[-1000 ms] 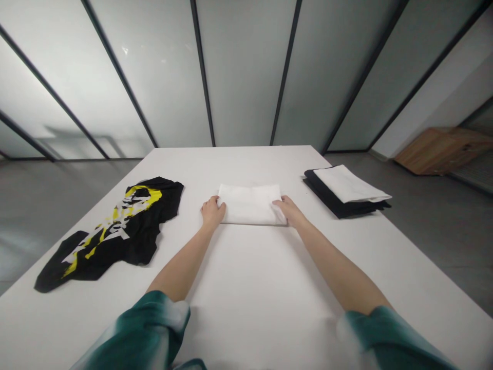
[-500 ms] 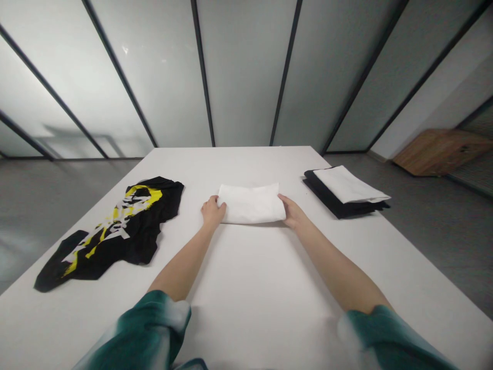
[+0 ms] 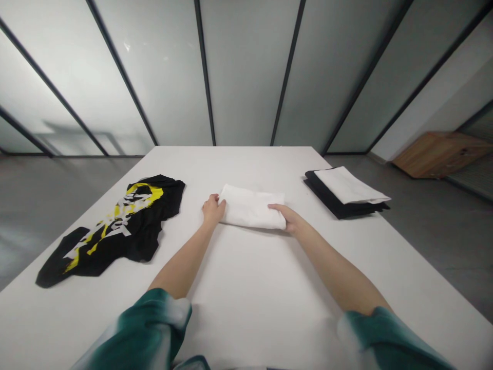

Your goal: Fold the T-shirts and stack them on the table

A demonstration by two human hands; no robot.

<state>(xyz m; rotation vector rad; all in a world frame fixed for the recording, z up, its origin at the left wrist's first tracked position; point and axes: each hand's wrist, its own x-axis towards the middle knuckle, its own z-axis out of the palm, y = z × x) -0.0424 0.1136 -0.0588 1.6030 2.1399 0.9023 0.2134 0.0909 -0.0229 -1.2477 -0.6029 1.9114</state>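
Note:
A folded white cloth garment (image 3: 250,205), its exact kind not clear, is held between my two hands over the middle of the table. My left hand (image 3: 213,209) grips its left end, thumb on top and fingers around the edge. At the right end, my right hand (image 3: 289,218) has its thumb lying on the upper face and its fingers tucked underneath, hidden by the cloth. The garment slants slightly, its right end nearer to me.
On the left of the white table (image 3: 246,288) lies a crumpled black shirt (image 3: 142,231) with yellow and white print. Folded black and white garments (image 3: 346,187) are stacked at the right edge. Frosted panels stand behind, and a wooden cabinet (image 3: 442,154) is at far right.
My right thumb has moved inward onto the top of the white garment. The garment's right end has shifted slightly toward me; my left hand has hardly moved.

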